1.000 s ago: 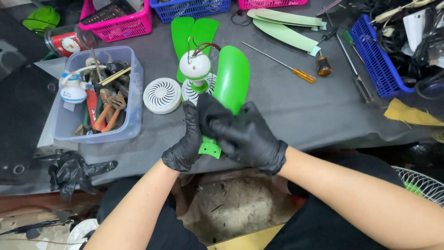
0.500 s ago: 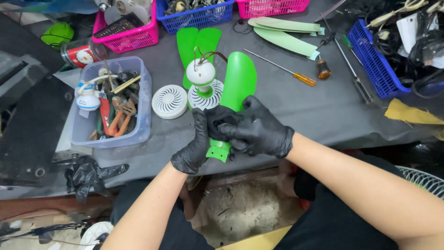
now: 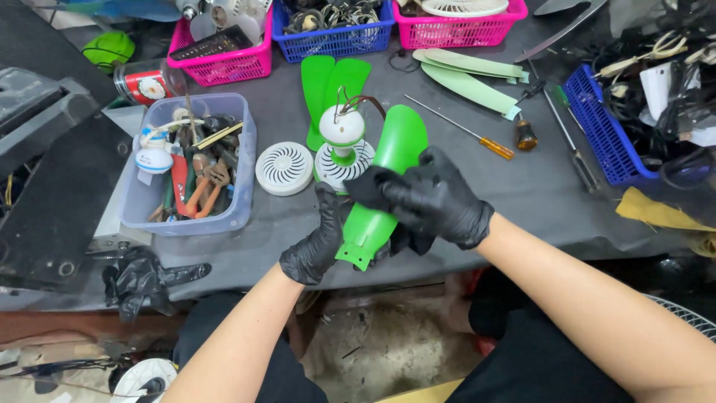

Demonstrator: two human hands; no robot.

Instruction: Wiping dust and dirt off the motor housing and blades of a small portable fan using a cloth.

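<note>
- Head view: the bench (image 3: 522,201), a dark grey top, carries everything; the near edge runs just under both hands, and the green blade (image 3: 388,179) hangs partly over it, so a slip there would likely drop the blade to the floor.
- The tool tub (image 3: 239,172) sits at the left end, baskets line the far edge, and a blue basket (image 3: 597,127) stands at the right end.
- The blade lies tilted near the middle of the near edge, broad tip toward the far edge, narrow mounting end toward the person.
- The right hand (image 3: 436,198), black-gloved, comes in from the right with the wrist bent and fingers curled over the blade's middle, clamped on it from above.
- The left hand (image 3: 317,242), also gloved, cups the narrow end from below, thumb up along its side, closed on it.
- The motor hub (image 3: 341,130) with its loose wires stands just beyond the blade's tip; a push forward could probably knock it over or snag the wires.
- The white grille (image 3: 284,168) lies just left of the hub.
- The screwdriver (image 3: 466,130) lies apart, toward the far right.
</note>
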